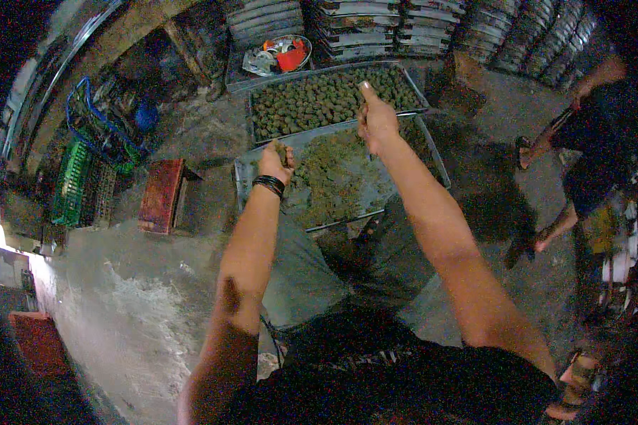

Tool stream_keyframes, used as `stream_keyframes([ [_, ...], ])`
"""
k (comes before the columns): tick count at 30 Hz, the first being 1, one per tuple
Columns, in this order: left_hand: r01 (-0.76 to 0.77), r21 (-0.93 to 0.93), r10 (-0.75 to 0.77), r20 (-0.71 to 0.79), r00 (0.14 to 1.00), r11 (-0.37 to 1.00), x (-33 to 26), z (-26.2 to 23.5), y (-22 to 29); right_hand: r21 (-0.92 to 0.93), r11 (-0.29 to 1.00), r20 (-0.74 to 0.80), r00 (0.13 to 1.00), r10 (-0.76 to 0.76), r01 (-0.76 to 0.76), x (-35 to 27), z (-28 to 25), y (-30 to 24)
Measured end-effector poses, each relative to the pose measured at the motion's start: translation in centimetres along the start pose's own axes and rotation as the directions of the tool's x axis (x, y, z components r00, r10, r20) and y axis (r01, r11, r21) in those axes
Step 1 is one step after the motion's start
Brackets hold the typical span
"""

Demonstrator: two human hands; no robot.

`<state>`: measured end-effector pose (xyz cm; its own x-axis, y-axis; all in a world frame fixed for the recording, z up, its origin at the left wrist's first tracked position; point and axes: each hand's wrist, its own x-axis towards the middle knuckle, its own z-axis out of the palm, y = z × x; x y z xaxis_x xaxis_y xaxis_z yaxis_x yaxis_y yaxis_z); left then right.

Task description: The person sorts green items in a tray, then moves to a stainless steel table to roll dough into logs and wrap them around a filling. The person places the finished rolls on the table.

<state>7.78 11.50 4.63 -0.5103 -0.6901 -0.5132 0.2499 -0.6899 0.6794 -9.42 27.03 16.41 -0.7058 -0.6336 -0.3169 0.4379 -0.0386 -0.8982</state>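
Two grey metal trays lie on the floor before me. The far tray point(413, 85) is filled with rows of small greenish-brown balls point(305, 106). In the near tray point(313, 149), a crumbly greenish-brown mixture point(337, 173) is spread out, with bare metal showing toward its left. My left hand point(275, 163), a dark band at its wrist, is over the near tray's left part, fingers curled round a clump of the mixture point(281, 151). My right hand point(378, 122) hangs above the border between the trays, thumb stretched forward and fingers curled; whatever they hold is hidden.
A red wooden stool point(161, 195) stands at left, beside a green plastic crate point(71, 183). Behind the trays sit a bowl with red things point(288, 55) and stacked metal trays point(361, 28). Another person point(588, 142) in dark clothing is close on the right.
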Motion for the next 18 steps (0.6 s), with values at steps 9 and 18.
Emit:
stream_keyframes([
  [9,-0.004,-0.133,0.000,-0.030,1.000,0.991,-1.9,2.4,0.4,0.326,0.944,0.242,0.970,-0.026,-0.056,-2.0,0.0,0.7],
  [18,0.020,-0.123,-0.012,0.065,0.998,0.992,-0.6,1.5,-0.4,0.563,0.789,0.168,0.969,0.183,-0.247,-3.4,1.6,11.3],
])
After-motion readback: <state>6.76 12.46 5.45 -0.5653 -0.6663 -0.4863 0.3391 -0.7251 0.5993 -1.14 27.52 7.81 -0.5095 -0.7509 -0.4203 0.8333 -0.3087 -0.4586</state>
